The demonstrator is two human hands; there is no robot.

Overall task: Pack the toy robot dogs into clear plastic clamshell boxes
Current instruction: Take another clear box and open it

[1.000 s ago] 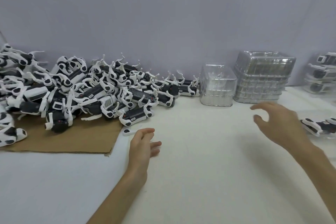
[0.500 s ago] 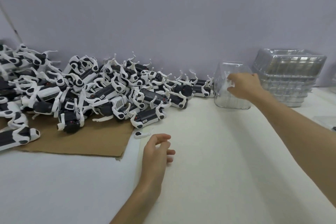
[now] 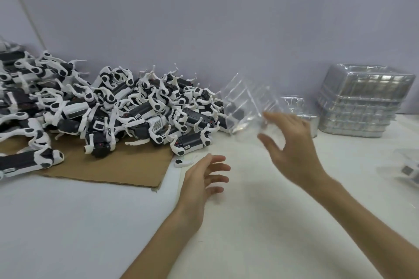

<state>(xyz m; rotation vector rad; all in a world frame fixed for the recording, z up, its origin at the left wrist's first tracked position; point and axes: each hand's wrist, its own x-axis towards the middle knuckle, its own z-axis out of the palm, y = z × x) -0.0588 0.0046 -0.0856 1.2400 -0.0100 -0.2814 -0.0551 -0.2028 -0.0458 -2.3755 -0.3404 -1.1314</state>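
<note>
Status: early in a pack cycle. My right hand (image 3: 292,142) has one empty clamshell box (image 3: 246,106) up off the tabletop (image 3: 249,222), tilted. Thumb and fingers curl onto its near edge, but blur hides the exact contact. The box is in the air between the heap of toy robot dogs (image 3: 136,115) and the short stack of boxes (image 3: 297,106). My left hand (image 3: 204,179) holds nothing, fingers spread, low over the tabletop just beside a loose white part (image 3: 181,162).

Done: can't count. One clear box with something white inside (image 3: 405,171) sits at the right edge, cut off by the frame. Probably packed.

Left: nearly everything. The dogs are a big tangle on the cardboard (image 3: 108,165), legs interlocked, running out of view on the left. The tall stack of empty boxes (image 3: 360,102) by the wall looks well stocked.

Next, I reckon: open this box, pull one dog free, seat it, snap shut. Risk: legs snag and drag neighbours along.
</note>
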